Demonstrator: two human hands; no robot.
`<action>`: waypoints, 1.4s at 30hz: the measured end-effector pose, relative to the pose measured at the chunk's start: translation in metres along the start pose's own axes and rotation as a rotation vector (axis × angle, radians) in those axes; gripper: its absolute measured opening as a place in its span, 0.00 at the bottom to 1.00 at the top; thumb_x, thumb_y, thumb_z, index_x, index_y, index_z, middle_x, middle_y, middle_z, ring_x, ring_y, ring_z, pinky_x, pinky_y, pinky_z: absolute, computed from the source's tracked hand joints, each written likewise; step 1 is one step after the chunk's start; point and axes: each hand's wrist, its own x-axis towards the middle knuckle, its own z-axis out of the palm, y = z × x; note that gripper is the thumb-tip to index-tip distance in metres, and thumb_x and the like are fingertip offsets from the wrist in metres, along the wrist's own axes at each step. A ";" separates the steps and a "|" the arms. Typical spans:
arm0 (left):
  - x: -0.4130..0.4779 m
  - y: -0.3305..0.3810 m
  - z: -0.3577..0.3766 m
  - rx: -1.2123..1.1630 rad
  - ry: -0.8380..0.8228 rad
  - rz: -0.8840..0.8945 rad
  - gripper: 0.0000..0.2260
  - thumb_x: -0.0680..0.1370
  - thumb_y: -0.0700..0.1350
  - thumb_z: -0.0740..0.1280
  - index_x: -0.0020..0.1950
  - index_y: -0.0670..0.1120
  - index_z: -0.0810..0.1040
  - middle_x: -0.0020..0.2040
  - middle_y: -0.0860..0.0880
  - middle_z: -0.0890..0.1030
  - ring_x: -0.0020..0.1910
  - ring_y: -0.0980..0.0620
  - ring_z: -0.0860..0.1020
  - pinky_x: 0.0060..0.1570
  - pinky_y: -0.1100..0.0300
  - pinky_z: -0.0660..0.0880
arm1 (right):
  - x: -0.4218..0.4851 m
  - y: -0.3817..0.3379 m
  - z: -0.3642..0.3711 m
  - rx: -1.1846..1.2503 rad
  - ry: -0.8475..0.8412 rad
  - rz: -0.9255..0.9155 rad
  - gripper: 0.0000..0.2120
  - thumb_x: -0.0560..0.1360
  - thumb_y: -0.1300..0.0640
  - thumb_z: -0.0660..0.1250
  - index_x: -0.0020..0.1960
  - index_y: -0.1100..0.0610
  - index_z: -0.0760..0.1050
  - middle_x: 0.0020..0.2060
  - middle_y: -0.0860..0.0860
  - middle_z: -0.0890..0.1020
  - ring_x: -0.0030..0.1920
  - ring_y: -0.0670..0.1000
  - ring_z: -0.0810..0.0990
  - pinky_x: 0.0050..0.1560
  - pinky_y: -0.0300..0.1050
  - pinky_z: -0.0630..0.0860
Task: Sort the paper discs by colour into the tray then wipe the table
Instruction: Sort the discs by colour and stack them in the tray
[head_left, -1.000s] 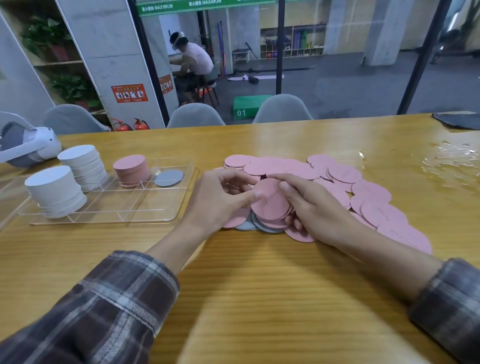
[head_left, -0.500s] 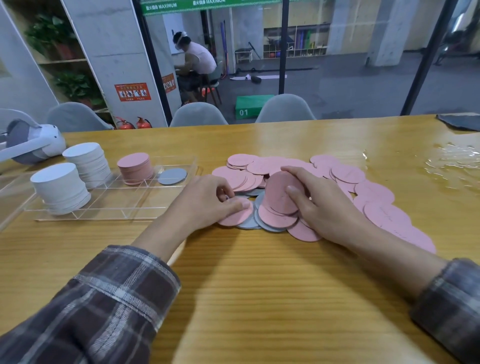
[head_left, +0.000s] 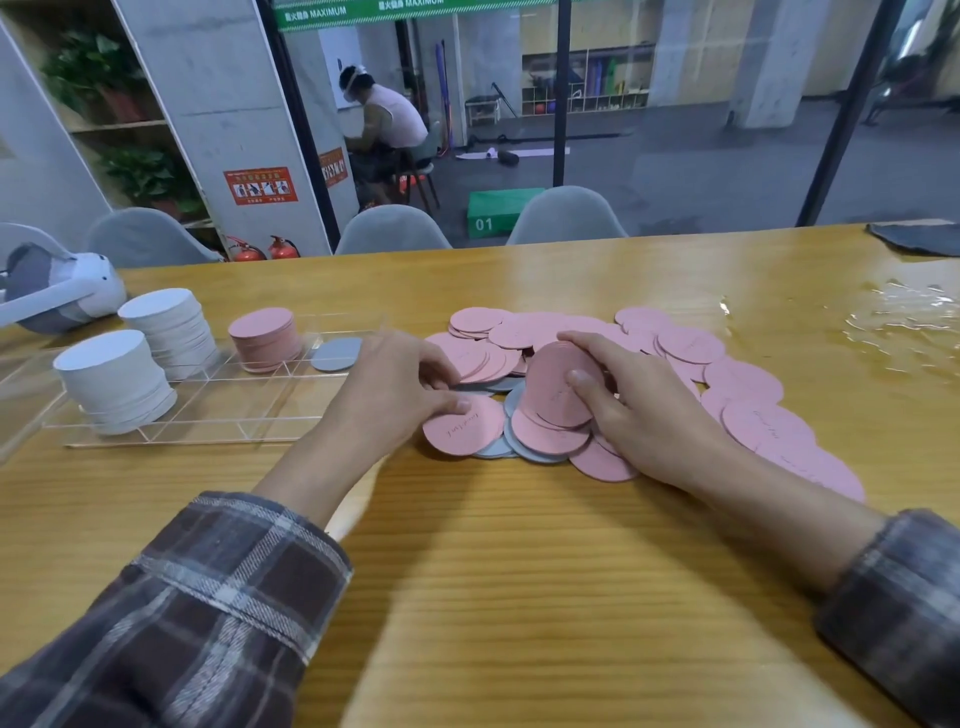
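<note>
Dark plaid flannel sleeves (head_left: 197, 618), cuffs pushed back, bare hands (head_left: 395, 395).

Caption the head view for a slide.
Right hand holds gathered pink discs above the pile; left hand pinches a single pink disc.
</note>
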 end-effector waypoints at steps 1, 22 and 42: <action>0.000 0.000 0.000 -0.003 0.006 0.011 0.10 0.67 0.42 0.84 0.45 0.45 0.88 0.35 0.52 0.84 0.33 0.63 0.79 0.36 0.74 0.71 | 0.000 0.000 0.000 0.001 0.002 0.001 0.20 0.84 0.56 0.61 0.75 0.51 0.70 0.58 0.51 0.83 0.57 0.52 0.78 0.51 0.39 0.66; -0.007 0.021 0.037 -0.617 0.098 0.086 0.07 0.72 0.44 0.81 0.48 0.47 0.87 0.39 0.50 0.84 0.39 0.56 0.79 0.45 0.60 0.77 | -0.003 -0.015 0.008 0.533 -0.170 0.118 0.13 0.86 0.53 0.59 0.67 0.47 0.77 0.30 0.53 0.75 0.23 0.52 0.69 0.24 0.40 0.65; -0.005 0.003 0.007 0.006 -0.081 0.000 0.10 0.70 0.55 0.81 0.42 0.50 0.87 0.36 0.52 0.83 0.33 0.59 0.76 0.39 0.68 0.70 | -0.001 -0.005 -0.003 -0.041 -0.001 0.018 0.20 0.85 0.56 0.61 0.77 0.51 0.68 0.45 0.50 0.82 0.47 0.51 0.76 0.42 0.36 0.65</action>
